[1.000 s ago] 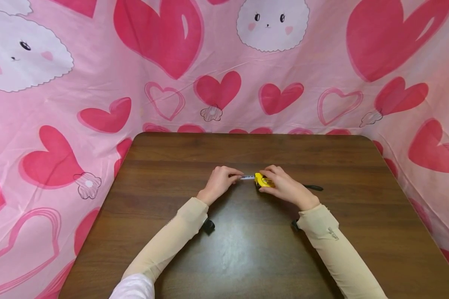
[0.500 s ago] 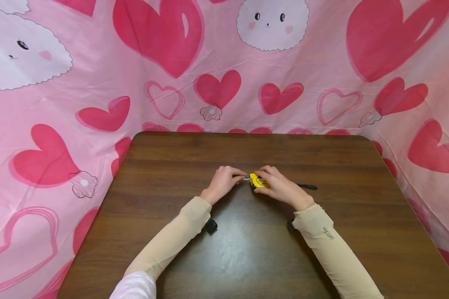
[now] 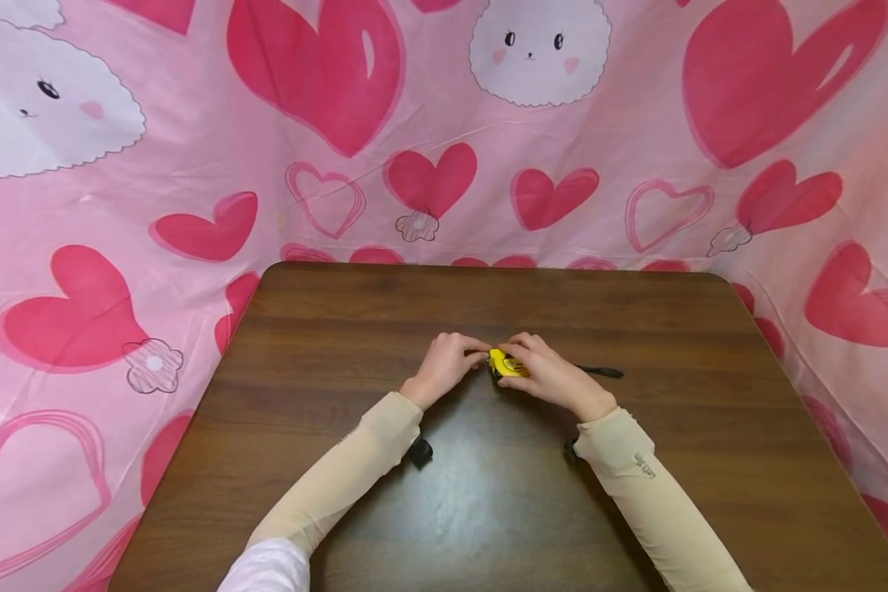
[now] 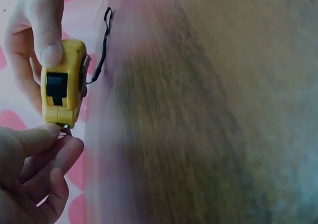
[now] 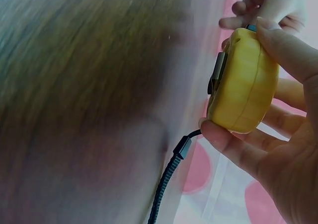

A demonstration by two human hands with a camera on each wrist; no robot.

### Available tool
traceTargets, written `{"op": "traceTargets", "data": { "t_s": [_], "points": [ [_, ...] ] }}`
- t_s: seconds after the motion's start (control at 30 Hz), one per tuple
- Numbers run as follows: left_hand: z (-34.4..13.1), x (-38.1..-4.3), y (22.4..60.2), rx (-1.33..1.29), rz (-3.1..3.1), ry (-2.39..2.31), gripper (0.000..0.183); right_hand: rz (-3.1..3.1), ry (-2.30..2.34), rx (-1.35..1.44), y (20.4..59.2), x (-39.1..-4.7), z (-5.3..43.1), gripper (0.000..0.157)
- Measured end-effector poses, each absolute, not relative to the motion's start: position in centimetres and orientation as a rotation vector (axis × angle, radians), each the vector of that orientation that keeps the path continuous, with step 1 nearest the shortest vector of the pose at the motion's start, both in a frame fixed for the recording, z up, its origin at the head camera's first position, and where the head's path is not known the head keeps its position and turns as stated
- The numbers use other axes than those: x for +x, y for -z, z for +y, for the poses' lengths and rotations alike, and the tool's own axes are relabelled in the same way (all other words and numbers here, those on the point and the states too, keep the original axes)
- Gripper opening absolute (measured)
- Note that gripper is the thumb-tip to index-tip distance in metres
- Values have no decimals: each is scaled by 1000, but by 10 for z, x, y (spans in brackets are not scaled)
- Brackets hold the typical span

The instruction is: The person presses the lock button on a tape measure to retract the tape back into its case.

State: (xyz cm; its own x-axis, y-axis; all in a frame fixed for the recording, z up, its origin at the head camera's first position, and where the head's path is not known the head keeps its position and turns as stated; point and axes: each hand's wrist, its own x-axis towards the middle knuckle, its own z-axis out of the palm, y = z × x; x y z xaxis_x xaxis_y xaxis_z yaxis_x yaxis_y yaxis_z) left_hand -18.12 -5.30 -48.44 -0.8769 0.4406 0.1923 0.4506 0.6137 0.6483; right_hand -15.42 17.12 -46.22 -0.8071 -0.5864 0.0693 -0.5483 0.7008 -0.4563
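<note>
A yellow tape measure [image 3: 508,363] with a black sliding lock is gripped by my right hand [image 3: 551,374], thumb on one side and fingers on the other. My left hand [image 3: 444,366] pinches the tape's end hook [image 4: 66,130] right at the mouth of the case, between thumb and forefinger. Hardly any blade shows between the case and those fingertips. From the back of the case trails a black wrist strap [image 3: 599,372]. In the right wrist view the yellow case [image 5: 246,82] shows its rounded back and a metal belt clip [image 5: 217,73].
Both hands are over a brown wooden table [image 3: 444,510]. A pink curtain with hearts [image 3: 429,177] hangs behind the table and along both sides. Black wrist cameras [image 3: 420,451] sit under the beige sleeves.
The white blade, visible between the hands a second ago, has slid back into the case. My right hand has moved left with the tape measure, and the hands now nearly meet.
</note>
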Motion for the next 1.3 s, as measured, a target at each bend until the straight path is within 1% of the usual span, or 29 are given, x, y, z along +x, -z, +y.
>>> {"op": "traceTargets", "data": {
  "t_s": [0.37, 0.57, 0.8, 0.97, 1.1, 1.3],
  "points": [
    [-56, -182, 489, -821, -2815, 1076, 23, 2824, 734, -981, 469, -155, 177, 58],
    [-68, -180, 489, -796, -2808, 1006, 20, 2861, 720, -951, 471, -157, 194, 56],
    [-93, -174, 488, -758, -2837, 893, 16, 2894, 700, -845, 473, -163, 222, 56],
    [-120, -170, 491, -701, -2845, 795, 16, 2923, 685, -809, 473, -168, 239, 55],
    [-141, -169, 491, -635, -2860, 740, 17, 2950, 681, -797, 472, -169, 248, 53],
    [-166, -165, 482, -567, -2869, 715, 20, 2988, 664, -787, 470, -170, 254, 55]
  ]
}}
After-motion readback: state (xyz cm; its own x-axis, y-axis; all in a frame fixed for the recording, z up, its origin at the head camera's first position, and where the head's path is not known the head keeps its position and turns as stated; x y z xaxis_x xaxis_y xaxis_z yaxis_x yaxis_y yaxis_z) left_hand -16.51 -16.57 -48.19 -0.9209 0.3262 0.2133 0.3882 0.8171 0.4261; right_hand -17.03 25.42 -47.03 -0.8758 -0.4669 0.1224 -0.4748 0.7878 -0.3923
